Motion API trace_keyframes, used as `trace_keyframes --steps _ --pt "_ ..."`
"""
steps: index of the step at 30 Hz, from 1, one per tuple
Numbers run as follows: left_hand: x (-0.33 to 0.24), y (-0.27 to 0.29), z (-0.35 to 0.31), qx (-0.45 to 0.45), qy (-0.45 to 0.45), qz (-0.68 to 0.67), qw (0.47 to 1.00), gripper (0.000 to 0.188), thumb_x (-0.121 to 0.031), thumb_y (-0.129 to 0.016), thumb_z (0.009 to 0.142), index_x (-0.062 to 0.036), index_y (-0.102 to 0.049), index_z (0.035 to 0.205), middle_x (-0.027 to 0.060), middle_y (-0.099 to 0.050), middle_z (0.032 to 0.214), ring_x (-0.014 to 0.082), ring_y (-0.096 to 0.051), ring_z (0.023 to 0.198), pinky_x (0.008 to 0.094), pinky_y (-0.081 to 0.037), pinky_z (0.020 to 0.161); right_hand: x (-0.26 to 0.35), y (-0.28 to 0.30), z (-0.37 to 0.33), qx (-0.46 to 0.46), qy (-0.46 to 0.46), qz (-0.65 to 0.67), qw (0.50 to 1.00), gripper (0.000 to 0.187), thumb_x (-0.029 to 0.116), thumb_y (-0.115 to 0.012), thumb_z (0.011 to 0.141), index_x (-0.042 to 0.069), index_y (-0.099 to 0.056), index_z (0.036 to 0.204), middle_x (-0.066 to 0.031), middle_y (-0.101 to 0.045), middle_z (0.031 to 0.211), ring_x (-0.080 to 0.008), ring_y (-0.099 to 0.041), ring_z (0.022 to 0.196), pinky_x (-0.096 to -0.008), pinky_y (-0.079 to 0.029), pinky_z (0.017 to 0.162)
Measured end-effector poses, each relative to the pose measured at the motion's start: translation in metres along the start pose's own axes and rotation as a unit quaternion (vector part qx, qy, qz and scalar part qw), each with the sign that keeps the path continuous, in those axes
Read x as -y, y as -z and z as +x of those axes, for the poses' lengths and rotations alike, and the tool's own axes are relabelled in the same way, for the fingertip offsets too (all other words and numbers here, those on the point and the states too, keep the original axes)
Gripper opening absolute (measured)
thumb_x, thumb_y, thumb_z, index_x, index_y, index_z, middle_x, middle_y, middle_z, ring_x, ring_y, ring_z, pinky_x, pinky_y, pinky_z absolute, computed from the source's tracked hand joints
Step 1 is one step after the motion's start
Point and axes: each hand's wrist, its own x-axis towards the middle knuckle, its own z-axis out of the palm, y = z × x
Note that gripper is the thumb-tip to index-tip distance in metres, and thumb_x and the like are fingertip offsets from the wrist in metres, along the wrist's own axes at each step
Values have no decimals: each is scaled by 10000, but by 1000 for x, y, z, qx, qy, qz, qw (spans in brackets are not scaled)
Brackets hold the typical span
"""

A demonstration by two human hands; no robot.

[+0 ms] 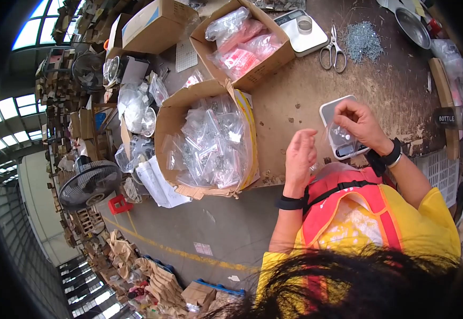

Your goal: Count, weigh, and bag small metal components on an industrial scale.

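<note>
My right hand is closed in a pinch above a small white digital scale. From its fingertips a small clear plastic bag hangs over the scale's pan, partly hidden by the hand. Left of the scale, my left hand is raised near the table's front edge. Its fingers are curled together, and whatever they may hold is too small to make out. To the left stands an open cardboard box full of small clear bags with bits inside.
Farther back are a carton of red and clear bags, another scale with a tape roll, scissors, a pile of small metal parts and a metal bowl. A fan stands left; a white crate sits right.
</note>
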Motion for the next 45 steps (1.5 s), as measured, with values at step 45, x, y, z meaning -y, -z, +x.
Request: trace_keyframes --steps 45 --pt "8 54 -13 -286 -198 317 882 111 -63 -665 968 33 -691 1017 35 -663 938 117 -585 869 260 -482 799 -128 203 51 -253 59 -510 820 151 62 -670 898 32 -572 1009 -159 -615 895 -347 -643 817 -428 -514 737"
